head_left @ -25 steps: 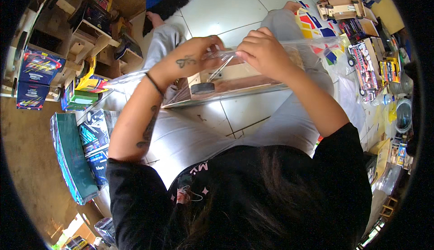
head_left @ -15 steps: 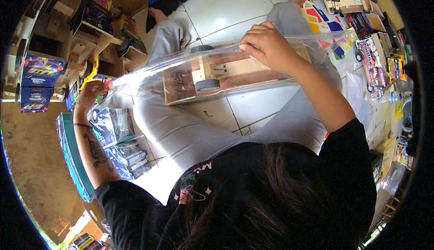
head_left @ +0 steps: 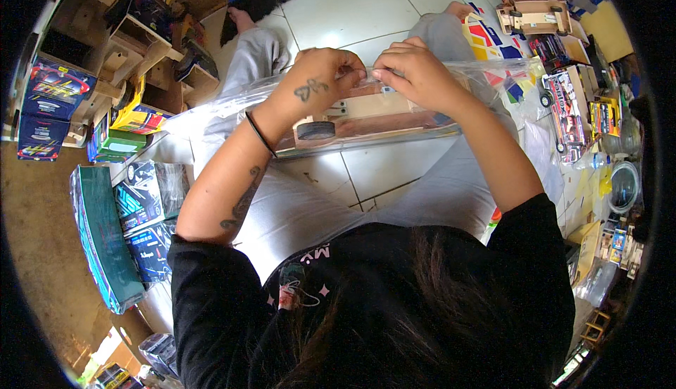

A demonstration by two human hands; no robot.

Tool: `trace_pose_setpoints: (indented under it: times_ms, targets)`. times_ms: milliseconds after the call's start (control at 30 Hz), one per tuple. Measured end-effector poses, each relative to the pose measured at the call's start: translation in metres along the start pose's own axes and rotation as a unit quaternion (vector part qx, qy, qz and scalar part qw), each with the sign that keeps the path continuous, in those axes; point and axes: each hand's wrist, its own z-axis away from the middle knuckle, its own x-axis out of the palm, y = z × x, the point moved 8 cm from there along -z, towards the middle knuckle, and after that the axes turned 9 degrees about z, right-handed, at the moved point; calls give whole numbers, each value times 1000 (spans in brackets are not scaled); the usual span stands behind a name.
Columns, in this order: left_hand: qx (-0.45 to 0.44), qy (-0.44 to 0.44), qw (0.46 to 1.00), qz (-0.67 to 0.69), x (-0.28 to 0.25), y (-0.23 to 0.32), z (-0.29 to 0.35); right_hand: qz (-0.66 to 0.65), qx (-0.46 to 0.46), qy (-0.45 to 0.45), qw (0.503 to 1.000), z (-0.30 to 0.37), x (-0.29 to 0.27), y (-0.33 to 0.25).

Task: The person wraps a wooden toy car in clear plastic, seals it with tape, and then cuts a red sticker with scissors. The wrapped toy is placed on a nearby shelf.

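Note:
A wooden toy truck [head_left: 380, 123] lies upside down between my legs, with its underside and a black wheel [head_left: 315, 130] showing. Clear plastic film [head_left: 218, 107] stretches over it and past both its ends. Above the truck's far side, my left hand [head_left: 320, 83] and my right hand [head_left: 415, 76] are close together. Each is closed in a pinch on the film, fingertips almost touching. My left hand and forearm hide part of the truck, including its other wheel at that end.
Several toy trucks and wooden bodies [head_left: 130, 54] are piled at my left, beside a long teal box [head_left: 105, 241] and film-wrapped blue boxes [head_left: 148, 252]. At right lie a toy truck with printed sides [head_left: 565, 111], an upturned wooden one [head_left: 535, 16] and coloured sticker sheets [head_left: 484, 33].
My left hand has come from the film's far left end to the middle, beside my right hand. My right hand stays pinched on the film in nearly the same place.

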Motion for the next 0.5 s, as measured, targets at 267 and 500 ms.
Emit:
trace_pose_setpoints:
  times_ms: [267,500]
  targets:
    - [-170,-109,960,194,21,-60,-25,297,-47,187,935,29,-2,-43]
    - [99,39,986,-132,7,1,-8,65,-22,56,996,16,13,-6]
